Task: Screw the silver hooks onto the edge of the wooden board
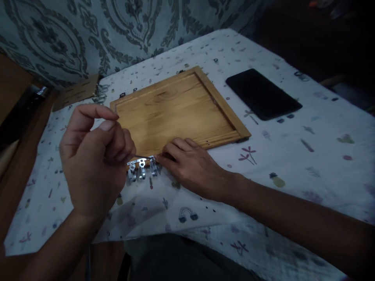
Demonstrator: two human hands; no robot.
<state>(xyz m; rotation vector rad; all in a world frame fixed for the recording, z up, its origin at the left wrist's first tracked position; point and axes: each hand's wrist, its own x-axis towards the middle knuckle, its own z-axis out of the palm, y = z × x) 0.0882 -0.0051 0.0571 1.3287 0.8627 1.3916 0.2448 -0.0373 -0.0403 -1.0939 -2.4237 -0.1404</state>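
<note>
A wooden panel [175, 113] with a raised frame lies flat on the table. Along its near edge is a silvery strip of metal hooks [142, 163], the hooks pointing towards me. My left hand [95, 156] is closed, raised over the panel's near left corner, with a thin dark shaft [144, 157] running from its fist to the strip; the rest of that tool is hidden in the palm. Curled over the near edge, my right hand [187, 162] presses its fingertips at the right end of the strip and on the panel.
A black phone or tablet [262, 93] lies right of the panel. At the back left are a piece of cardboard [77, 91] and more metal hooks [101, 93]. The printed white tablecloth [278, 156] covers the table beside a patterned wall [134, 27].
</note>
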